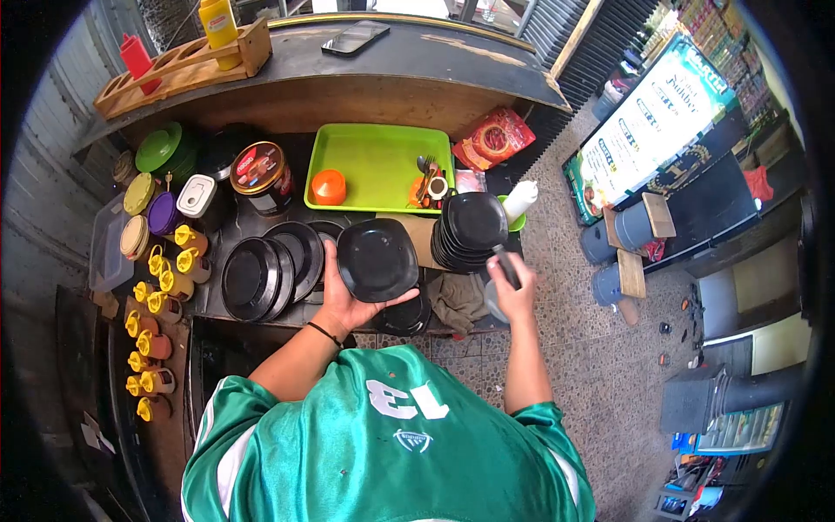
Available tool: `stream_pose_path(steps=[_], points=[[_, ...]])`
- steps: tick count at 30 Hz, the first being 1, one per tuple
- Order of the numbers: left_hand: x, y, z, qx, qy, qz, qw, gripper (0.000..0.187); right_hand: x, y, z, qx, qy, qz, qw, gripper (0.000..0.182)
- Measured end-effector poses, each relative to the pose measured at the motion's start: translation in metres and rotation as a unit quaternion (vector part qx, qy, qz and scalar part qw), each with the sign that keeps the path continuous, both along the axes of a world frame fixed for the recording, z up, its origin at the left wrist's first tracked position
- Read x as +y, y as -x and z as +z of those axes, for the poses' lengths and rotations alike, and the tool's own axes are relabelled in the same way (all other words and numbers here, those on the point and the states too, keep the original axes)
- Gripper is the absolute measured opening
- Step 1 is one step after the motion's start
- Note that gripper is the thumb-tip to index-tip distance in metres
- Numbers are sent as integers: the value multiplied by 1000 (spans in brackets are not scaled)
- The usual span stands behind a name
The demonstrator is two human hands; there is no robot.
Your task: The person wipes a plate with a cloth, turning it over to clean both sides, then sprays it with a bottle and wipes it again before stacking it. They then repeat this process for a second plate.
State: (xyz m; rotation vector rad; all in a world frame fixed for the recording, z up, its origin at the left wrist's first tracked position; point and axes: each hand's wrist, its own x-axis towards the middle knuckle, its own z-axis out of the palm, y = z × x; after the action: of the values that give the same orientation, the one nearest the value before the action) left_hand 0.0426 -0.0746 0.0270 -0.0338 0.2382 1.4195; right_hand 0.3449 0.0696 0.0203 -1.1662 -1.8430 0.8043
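On the palm and fingers of my left hand point(352, 304) rests a black square plate point(377, 257), held up above the counter. My right hand point(515, 294) is closed around a black-topped object point(506, 266) with a greyish, see-through lower part; blur hides its exact kind. Just beyond that hand stands a tall stack of black square plates point(477, 221). Black round plates point(250, 277) lie overlapping to the left of my left hand. Between my hands, a crumpled grey-brown cloth point(458, 302) lies on the counter beside more black plates point(407, 315).
A green tray point(379, 163) holds an orange bowl point(329, 187) and cutlery point(427, 178). Nearby are a red packet point(493, 139), a white bottle point(520, 200) and a round tub point(263, 181). Several yellow-lidded bottles point(156, 344) line the left. A phone point(356, 37) lies on the shelf.
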Motion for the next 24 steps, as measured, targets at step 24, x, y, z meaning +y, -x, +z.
stream_pose_path(steps=[24], points=[[-16, -9, -13, 9, 19, 23, 1000, 111, -3, -15, -7, 121, 36, -127, 984, 22]])
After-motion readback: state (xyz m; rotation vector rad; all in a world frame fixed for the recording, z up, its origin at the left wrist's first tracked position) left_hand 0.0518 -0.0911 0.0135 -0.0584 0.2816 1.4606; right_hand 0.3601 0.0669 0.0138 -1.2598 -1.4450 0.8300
